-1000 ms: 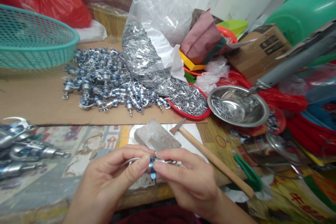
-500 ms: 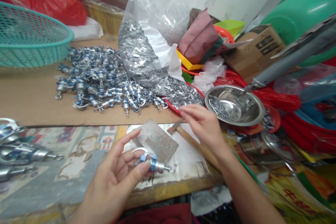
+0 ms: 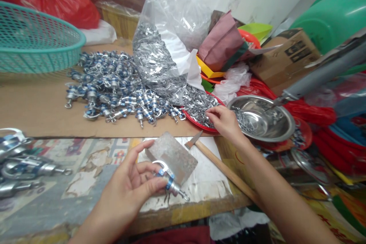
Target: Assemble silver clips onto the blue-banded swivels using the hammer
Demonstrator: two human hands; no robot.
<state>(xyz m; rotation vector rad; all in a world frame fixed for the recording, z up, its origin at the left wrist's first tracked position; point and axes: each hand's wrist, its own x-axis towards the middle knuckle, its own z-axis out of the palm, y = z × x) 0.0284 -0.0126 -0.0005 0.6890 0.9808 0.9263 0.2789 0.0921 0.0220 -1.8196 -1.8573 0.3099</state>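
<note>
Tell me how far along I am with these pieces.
Your left hand holds one blue-and-silver piece; your right hand is at the red tray of metal strips. The big heap or smaller group at left may be done; I can't tell which. Plenty of strips are left in the tray and clear bag.

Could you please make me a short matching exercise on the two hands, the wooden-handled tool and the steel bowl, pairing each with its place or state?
1. Left hand
2. Right hand
3. Wooden-handled tool
4. Steel bowl

A. Lying with its blade end near the gray block
B. With its fingertips at the small metal pieces in the red tray
C. Holding some thin metal pins
D. Gripping a blue and silver fitting

Pairs: 1-D, 2-B, 3-A, 4-C
</note>
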